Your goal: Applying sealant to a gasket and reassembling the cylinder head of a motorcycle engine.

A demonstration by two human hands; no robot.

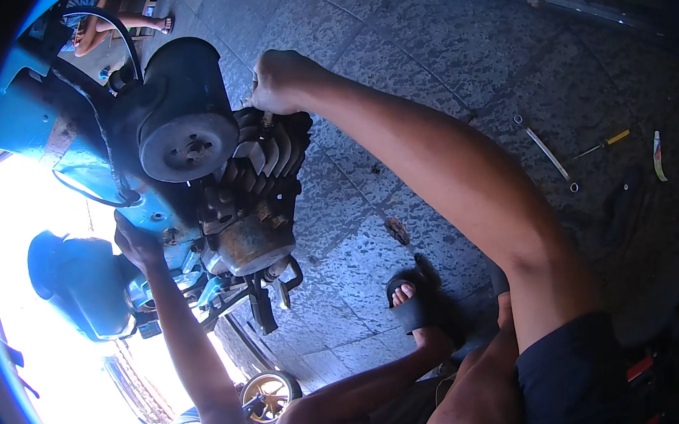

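A blue scooter body [24,119] carries a dark engine with a finned cylinder [281,148] and a round black canister [187,146] beside it. My right hand [282,82] is closed in a fist at the upper end of the fins, right of the canister. What it grips is hidden by the fingers; a short shaft-like part [268,122] shows just below it. My left hand [139,246] rests against the lower blue panel, below the canister. Its fingers are dark and mostly out of sight. A rusty rounded cover [253,247] sits at the engine's lower end.
On the grey tiled floor [338,228] at the right lie a combination wrench [547,153], a yellow-handled screwdriver [616,138] and a white tube [659,156]. My sandalled foot [402,294] stands near the middle. Another person's leg [135,20] shows at upper left, a gold-rimmed wheel [271,396] at the bottom.
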